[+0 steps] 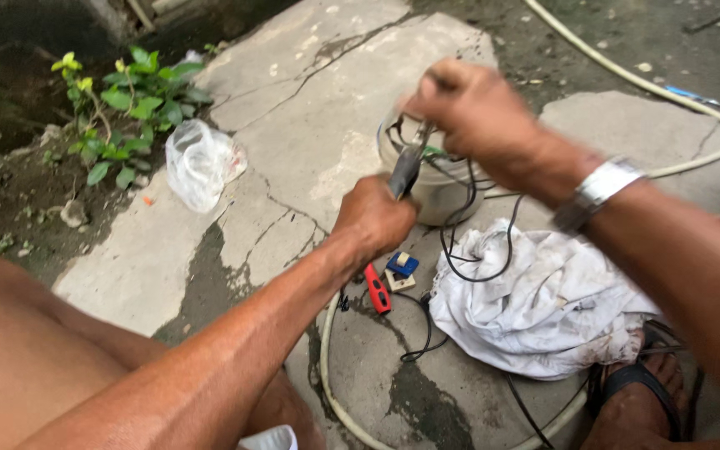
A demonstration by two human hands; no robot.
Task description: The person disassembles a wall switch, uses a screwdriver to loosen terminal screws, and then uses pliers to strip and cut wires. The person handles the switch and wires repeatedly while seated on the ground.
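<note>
Mid-job by my read: my left hand point(374, 218) is clamped on one pair of pliers point(407, 167) biting the black wires point(468, 196) at the one pale bucket point(435, 179), centre frame, my right hand point(472, 112) pinches those wires, nothing joined yet; one red screwdriver point(377, 289), one white cloth point(535, 304) lower right.

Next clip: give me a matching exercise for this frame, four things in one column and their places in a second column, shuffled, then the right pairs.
Things:
1. plastic bag
2. red-handled tool
3. white cloth
4. pliers

Places:
A. held in the left hand, over the pale round container
B. on the concrete beside the green plants
C. on the ground by a small blue part, under the left wrist
D. crumpled by the sandalled foot, a black wire lying across it

Pairs: 1-B, 2-C, 3-D, 4-A
</note>
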